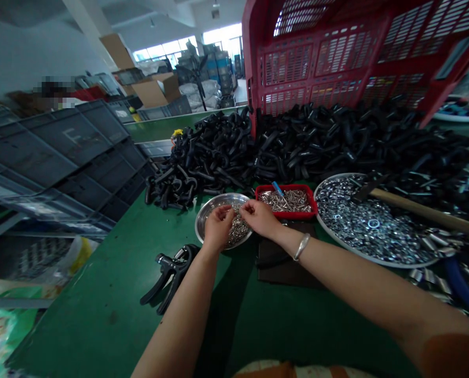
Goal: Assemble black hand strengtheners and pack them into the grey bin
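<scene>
Both hands are over a round steel bowl (201, 215) of small shiny metal parts (238, 228). My left hand (219, 226) is at the bowl's left side, its thumb and fingertips pinched together. Opposite it, my right hand (260, 216) reaches over the right rim with its fingers also pinched. Whatever either hand holds is too small to make out. A black hand grip strengthener (173, 275) with a coil spring lies beside my left forearm. Behind my right hand stands a red tray (313, 210) of metal pins, with a blue-handled tool (277, 189) lying in it.
Black plastic handles (219, 147) are heaped along the back, beneath a tipped red crate (285, 79). At right, a hammer (415, 207) lies across a wide tray of metal rings (360, 226). A dark flat block (285, 268) lies under my right forearm. Grey crates (61, 147) stand left of the green table (112, 294).
</scene>
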### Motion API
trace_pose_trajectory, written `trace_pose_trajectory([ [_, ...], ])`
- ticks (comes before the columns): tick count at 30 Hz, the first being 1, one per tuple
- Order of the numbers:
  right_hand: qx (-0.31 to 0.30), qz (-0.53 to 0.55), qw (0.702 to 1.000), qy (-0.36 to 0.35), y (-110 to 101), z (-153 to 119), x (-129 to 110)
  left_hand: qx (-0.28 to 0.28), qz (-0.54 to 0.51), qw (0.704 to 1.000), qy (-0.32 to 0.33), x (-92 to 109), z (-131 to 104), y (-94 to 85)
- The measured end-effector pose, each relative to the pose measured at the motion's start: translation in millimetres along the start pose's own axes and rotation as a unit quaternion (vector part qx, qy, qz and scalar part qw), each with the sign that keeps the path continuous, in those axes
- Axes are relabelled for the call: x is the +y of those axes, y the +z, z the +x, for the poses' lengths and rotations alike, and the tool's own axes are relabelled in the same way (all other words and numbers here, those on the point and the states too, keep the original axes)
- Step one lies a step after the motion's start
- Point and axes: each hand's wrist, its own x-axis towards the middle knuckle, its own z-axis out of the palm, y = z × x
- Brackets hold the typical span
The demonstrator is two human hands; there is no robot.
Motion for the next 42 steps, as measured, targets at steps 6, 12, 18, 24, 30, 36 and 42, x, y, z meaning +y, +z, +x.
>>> trace_pose_trajectory([
  [6,0.0,-0.088,0.995,-0.053,-47,-7,3,-0.077,0.096,0.989,0.079,15,-27,2.1],
  [12,0.009,-0.139,0.99,-0.03,-109,-66,30,-0.227,0.274,0.915,0.191,23,-64,43.9],
  [18,-0.04,-0.18,0.983,0.007,-120,-125,53,-0.246,0.371,0.858,0.255,17,-68,69.4],
  [24,-0.042,-0.124,0.991,0.021,-123,-138,59,-0.233,0.421,0.828,0.288,16,-71,70.9],
  [30,-0.042,-0.096,0.994,0.024,-122,-143,66,-0.208,0.488,0.757,0.381,11,-78,71.3],
  [36,-0.051,-0.076,0.995,0.027,-125,-149,67,-0.194,0.516,0.734,0.397,15,-78,70.5],
  [42,-0.047,-0.076,0.996,0.016,-128,-149,62,-0.196,0.505,0.768,0.342,19,-75,72.2],
])
